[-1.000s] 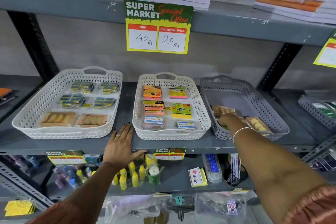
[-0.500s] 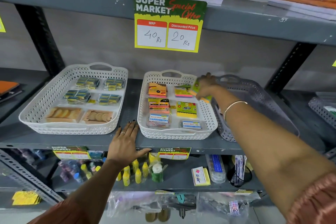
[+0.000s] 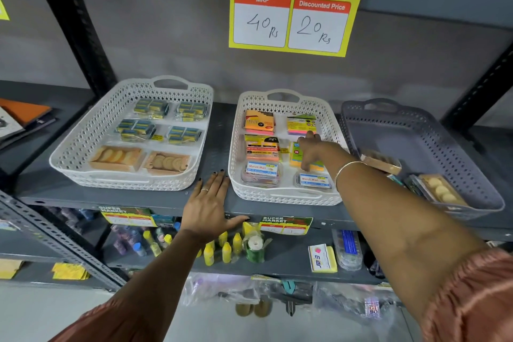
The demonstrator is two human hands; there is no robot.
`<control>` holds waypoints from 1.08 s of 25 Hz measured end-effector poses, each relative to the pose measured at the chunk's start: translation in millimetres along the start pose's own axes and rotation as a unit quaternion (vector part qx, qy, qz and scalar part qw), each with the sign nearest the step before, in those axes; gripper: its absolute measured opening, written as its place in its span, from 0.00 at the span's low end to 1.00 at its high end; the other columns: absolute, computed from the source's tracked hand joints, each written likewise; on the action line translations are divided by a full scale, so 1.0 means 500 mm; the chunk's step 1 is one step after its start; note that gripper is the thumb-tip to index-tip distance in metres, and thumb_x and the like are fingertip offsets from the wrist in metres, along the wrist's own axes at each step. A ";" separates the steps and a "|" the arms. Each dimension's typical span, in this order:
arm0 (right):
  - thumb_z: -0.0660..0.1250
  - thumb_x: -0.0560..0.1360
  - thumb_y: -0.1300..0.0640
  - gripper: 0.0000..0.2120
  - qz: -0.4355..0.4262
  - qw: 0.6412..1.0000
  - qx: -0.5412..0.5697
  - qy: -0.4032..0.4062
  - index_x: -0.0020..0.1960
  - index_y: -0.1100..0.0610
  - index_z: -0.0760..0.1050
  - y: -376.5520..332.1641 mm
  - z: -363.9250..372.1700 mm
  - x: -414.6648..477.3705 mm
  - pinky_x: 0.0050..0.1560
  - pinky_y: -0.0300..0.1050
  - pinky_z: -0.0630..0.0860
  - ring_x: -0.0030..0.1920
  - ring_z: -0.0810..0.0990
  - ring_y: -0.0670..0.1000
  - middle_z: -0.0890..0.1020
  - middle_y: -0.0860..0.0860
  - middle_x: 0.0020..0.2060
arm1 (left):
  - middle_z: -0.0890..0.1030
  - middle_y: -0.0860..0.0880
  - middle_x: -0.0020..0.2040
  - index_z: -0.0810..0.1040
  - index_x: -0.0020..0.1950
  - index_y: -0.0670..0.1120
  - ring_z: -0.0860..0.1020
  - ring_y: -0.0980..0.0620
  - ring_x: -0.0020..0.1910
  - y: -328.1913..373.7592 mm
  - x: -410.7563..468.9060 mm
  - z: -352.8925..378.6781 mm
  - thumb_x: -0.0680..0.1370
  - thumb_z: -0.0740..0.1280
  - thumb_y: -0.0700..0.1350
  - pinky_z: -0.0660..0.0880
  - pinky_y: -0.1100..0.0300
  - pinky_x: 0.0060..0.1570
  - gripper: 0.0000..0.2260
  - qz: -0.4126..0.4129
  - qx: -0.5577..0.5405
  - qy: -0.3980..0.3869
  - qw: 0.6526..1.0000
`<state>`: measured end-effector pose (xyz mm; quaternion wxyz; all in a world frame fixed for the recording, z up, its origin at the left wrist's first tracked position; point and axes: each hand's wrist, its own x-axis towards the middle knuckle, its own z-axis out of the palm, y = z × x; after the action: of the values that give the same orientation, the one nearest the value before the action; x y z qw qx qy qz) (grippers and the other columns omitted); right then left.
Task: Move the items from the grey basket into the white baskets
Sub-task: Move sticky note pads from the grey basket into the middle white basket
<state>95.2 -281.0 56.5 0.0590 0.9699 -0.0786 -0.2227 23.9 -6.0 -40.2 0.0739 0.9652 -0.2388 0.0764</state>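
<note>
My right hand [image 3: 310, 150] reaches into the middle white basket [image 3: 251, 103] and grips a yellow-green sticky-note pack [image 3: 294, 153] that lies in its right column, between other note packs and clear boxes. The grey basket [image 3: 408, 136] stands to the right; it holds two wooden-coloured round-piece packs [image 3: 440, 189] near its front, partly hidden by my forearm. The left white basket [image 3: 83, 141] holds blue-yellow packs at the back and two similar wooden-coloured packs at the front. My left hand [image 3: 208, 203] lies flat on the shelf edge between the two white baskets, fingers spread, holding nothing.
A yellow price sign [image 3: 291, 16] hangs from the shelf above. A dark upright post [image 3: 75, 30] stands at the left, with notebooks [image 3: 23, 116] beyond it. The shelf below carries small yellow bottles [image 3: 225, 250] and other stationery.
My right hand took a yellow-green pack out of the grey basket, carried it left over the middle white basket and lowered it into the right column. The left hand stayed put.
</note>
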 end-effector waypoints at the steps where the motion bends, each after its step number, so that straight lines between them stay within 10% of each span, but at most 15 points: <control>1: 0.73 0.69 0.60 0.40 0.000 1.000 0.003 0.001 0.75 0.61 0.57 0.001 0.002 0.001 0.66 0.57 0.70 0.75 0.56 0.59 0.55 0.60 0.74 | 0.63 0.43 0.75 0.58 0.74 0.42 0.60 0.46 0.74 0.001 0.000 -0.001 0.66 0.53 0.74 0.54 0.46 0.74 0.47 0.000 -0.002 0.002 1.000; 11: 0.75 0.70 0.55 0.43 -0.021 0.997 0.064 0.037 0.77 0.60 0.56 0.021 0.005 -0.012 0.70 0.56 0.66 0.73 0.63 0.60 0.64 0.60 0.73 | 0.62 0.44 0.75 0.57 0.74 0.43 0.59 0.47 0.75 0.002 -0.001 -0.002 0.67 0.53 0.74 0.53 0.48 0.74 0.46 -0.001 0.009 -0.003 1.000; 17: 0.62 0.77 0.64 0.17 0.154 0.911 0.176 0.339 0.66 0.64 0.72 0.116 -0.016 -0.084 0.61 0.55 0.75 0.65 0.75 0.61 0.76 0.62 0.64 | 0.63 0.44 0.75 0.58 0.74 0.42 0.60 0.47 0.74 0.008 -0.004 -0.011 0.65 0.45 0.75 0.54 0.47 0.74 0.48 -0.002 0.017 -0.005 1.000; 27: 0.63 0.77 0.63 0.25 0.310 0.924 0.216 0.052 0.73 0.61 0.65 0.227 0.091 -0.162 0.65 0.48 0.73 0.68 0.73 0.58 0.70 0.58 0.71 | 0.64 0.43 0.74 0.59 0.73 0.42 0.61 0.46 0.73 0.010 -0.008 -0.024 0.61 0.35 0.79 0.56 0.46 0.73 0.54 -0.005 -0.005 -0.004 1.000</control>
<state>-11.1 -381.4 66.9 -0.0817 0.8966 -0.4184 -0.1198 16.8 -6.7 -28.6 0.0784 0.9664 -0.2342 0.0708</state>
